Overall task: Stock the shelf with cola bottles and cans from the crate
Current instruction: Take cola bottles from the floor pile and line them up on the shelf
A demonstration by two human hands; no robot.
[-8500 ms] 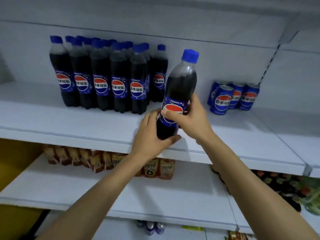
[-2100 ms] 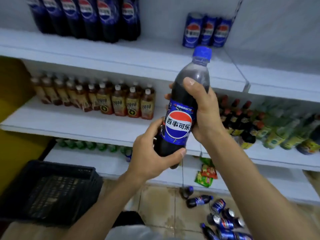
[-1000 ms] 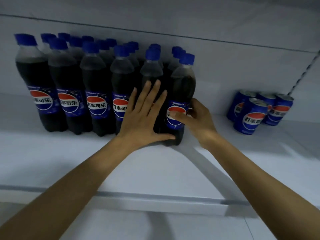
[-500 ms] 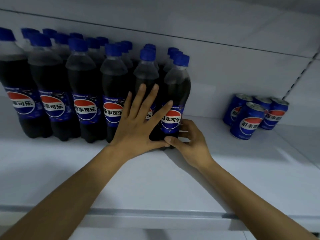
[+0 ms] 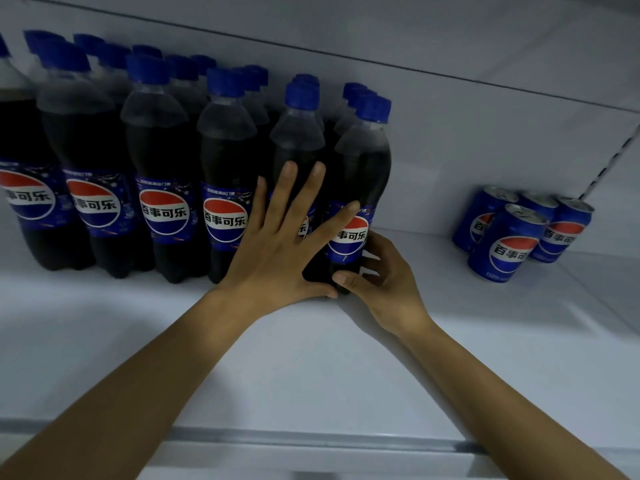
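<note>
Several cola bottles (image 5: 162,188) with blue caps and blue labels stand in rows on the white shelf (image 5: 311,368). The rightmost front bottle (image 5: 363,174) stands upright at the end of the row. My left hand (image 5: 280,244) lies flat with straight, spread fingers against the fronts of this bottle and its neighbour. My right hand (image 5: 384,278) curls its thumb and fingers round the base of the rightmost bottle. A cluster of blue cola cans (image 5: 509,240) stands further right on the same shelf, apart from both hands.
The shelf's back wall (image 5: 450,140) rises behind the bottles. A perforated upright (image 5: 609,161) marks the shelf's right side behind the cans. Bare shelf lies between the bottles and the cans and in front of the row, down to the front edge (image 5: 311,441).
The bottle carried in from below now stands at the right end of the row. Since half a second ago both hands have kept their places on it; the view moved slightly closer.
</note>
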